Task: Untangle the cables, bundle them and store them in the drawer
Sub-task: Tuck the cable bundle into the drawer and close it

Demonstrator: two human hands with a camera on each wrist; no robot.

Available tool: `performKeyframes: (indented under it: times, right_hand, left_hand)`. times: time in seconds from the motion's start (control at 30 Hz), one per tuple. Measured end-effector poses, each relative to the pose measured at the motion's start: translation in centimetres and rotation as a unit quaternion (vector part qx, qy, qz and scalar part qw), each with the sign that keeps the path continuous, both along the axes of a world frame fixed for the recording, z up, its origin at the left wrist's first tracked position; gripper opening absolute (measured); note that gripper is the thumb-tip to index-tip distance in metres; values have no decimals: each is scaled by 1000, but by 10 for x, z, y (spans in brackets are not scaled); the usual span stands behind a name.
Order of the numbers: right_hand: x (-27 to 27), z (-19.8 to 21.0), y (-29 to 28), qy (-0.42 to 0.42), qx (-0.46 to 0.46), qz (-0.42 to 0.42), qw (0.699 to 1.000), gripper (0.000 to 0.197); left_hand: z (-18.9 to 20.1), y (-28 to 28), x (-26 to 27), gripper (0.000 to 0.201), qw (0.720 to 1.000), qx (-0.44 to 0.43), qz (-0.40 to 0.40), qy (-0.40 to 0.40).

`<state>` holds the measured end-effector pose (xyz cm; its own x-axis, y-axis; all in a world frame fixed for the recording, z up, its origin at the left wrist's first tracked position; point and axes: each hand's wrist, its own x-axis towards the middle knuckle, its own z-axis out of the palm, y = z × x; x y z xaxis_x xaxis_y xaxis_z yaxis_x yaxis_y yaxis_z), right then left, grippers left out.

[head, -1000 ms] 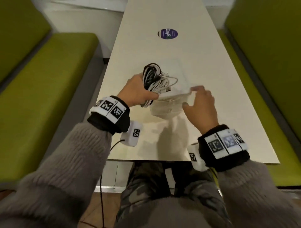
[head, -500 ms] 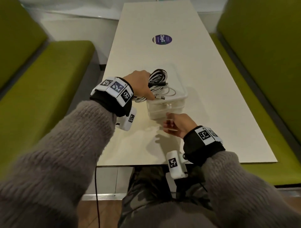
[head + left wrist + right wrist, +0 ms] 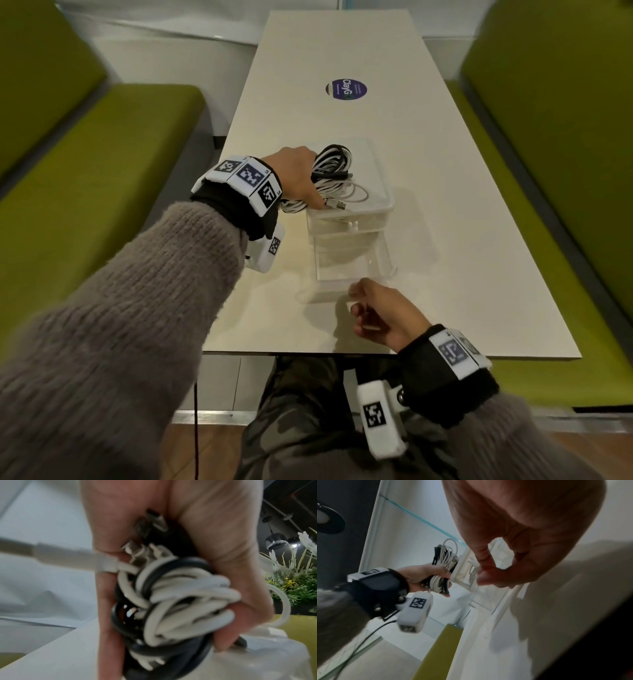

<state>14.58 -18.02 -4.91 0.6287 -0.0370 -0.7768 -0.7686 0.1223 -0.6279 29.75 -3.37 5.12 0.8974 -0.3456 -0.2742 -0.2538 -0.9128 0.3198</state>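
Observation:
A coiled bundle of black and white cables (image 3: 334, 171) rests on top of a small clear drawer box (image 3: 376, 161) on the pale table. My left hand (image 3: 306, 186) grips this bundle (image 3: 180, 601) from the left, thumb and fingers wrapped round it; a white USB plug (image 3: 337, 204) sticks out toward me. The box's lower drawer (image 3: 352, 260) stands pulled out toward me and looks empty. My right hand (image 3: 358, 296) is at the drawer's front edge, fingers and thumb curled together (image 3: 481, 573) as in a pinch; the knob is hidden under them.
The long pale table (image 3: 462, 222) carries a round purple sticker (image 3: 346, 89) farther back. Green benches stand on the left (image 3: 85, 188) and on the right (image 3: 565, 154). The table's near edge (image 3: 376, 353) lies just behind my right wrist.
My left hand brought the cable bundle onto the box top and holds it there. My right hand went from the box top to the lower drawer's front and drew the drawer out toward me.

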Motion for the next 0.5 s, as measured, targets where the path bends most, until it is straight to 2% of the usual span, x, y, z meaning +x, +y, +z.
performKeyframes:
  times: [0.3,0.5]
  right_hand:
    - [-31,-6,6,9,46,27,999,24]
    - [-30,20,-19,-59,-68,140,986,31]
  left_hand:
    - [0,0,14,48,1000,1,-8,-21]
    - [0,0,4,52,998,18,-11,-57]
